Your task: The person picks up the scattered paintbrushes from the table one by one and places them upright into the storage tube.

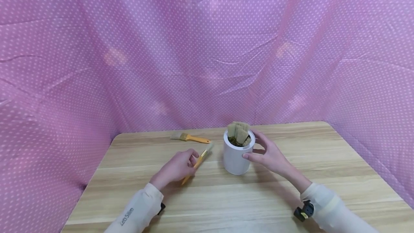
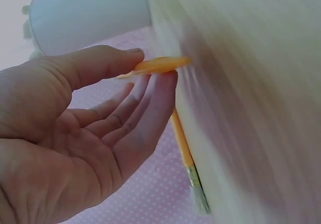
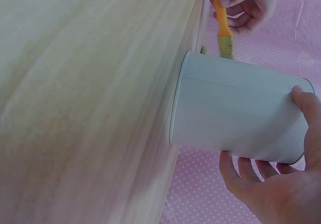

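Note:
My left hand [image 1: 177, 165] pinches a paintbrush [image 1: 199, 161] by its orange handle, between thumb and fingers. Its pale bristles point up and away, toward the white cylindrical holder. In the left wrist view the orange handle [image 2: 165, 64] shows at the fingertips. My right hand [image 1: 273, 156] grips the white holder [image 1: 237, 161] from the right, with the thumb on the near side near the rim and the fingers around the far side. The holder stands upright on the table, and several tan bristle heads [image 1: 240, 134] stick up out of it.
A second paintbrush [image 1: 198, 139] with an orange handle lies flat near the table's back edge, bristles to the left. The wood-grain table [image 1: 220, 208] is enclosed by pink dotted cloth [image 1: 207, 64] at the back and both sides.

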The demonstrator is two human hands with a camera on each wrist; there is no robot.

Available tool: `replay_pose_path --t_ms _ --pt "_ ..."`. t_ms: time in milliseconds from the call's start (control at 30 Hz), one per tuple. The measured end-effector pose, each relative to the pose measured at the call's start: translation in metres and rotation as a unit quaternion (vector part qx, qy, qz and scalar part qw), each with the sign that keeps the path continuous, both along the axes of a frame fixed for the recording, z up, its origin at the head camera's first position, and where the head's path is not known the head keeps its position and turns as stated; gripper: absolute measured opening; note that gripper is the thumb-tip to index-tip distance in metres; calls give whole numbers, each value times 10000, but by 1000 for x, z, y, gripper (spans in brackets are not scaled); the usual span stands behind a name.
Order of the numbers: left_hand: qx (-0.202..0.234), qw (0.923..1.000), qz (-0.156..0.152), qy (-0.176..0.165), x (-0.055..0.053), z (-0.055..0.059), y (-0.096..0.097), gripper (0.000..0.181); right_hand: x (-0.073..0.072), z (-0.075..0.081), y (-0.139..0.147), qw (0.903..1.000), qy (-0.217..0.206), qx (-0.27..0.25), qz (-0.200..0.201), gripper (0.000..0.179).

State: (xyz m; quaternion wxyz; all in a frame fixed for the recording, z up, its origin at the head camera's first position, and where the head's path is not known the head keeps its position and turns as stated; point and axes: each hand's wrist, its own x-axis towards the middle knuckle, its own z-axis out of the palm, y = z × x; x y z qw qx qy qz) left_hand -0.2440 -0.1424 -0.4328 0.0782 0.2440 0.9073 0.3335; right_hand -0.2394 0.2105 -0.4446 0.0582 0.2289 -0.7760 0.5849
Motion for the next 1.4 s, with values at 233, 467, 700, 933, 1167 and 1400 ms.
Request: replay_pose_path --t_ms 233,467,700,933,1167,1400 --pt "477 9985 -16 284 -1 11 11 39 -2 -2 0 10000 39 12 8 89" --pt "1463 9882 256 372 7 30 38 39 0 -3 2 10000 52 55 -15 90" --pt "2343 9674 477 838 15 58 66 30 0 0 3 10000 80 28 -18 90" --pt "3164 9391 63 1340 12 75 88 27 1 1 -2 10000 19 -13 -36 89" --pt "4059 9015 24 1503 9 72 104 27 1 0 -4 9999 -45 58 -119 90" --pt "3782 9182 41 1176 5 63 114 26 3 -2 1 9999 7 46 -165 90"
